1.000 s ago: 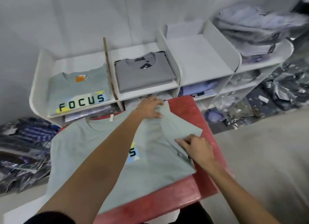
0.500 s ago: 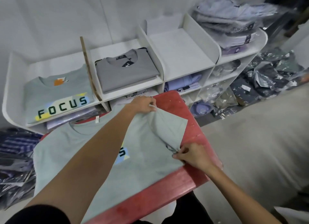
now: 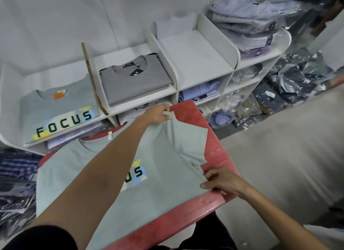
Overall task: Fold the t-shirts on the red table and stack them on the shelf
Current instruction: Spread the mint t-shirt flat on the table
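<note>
One pale green t-shirt (image 3: pixel 104 175) lies face up across the red counter (image 3: pixel 214 138), its right side lifted off the surface. Left hand (image 3: pixel 158 114) pinches the shirt at the far shoulder, the sleeve hanging below that grip; right hand (image 3: pixel 221 180) pinches the side seam near the counter's right edge. Behind the counter, the white shelf (image 3: pixel 197 57) carries a folded FOCUS shirt (image 3: pixel 59 115) in its left bay and a folded grey shirt (image 3: pixel 134 80) in the next.

Plastic-wrapped dark garments (image 3: pixel 290 82) heaped on the grey floor (image 3: pixel 279 156) right of the shelving; more bagged clothes (image 3: pixel 14 184), perhaps striped, lie left.
</note>
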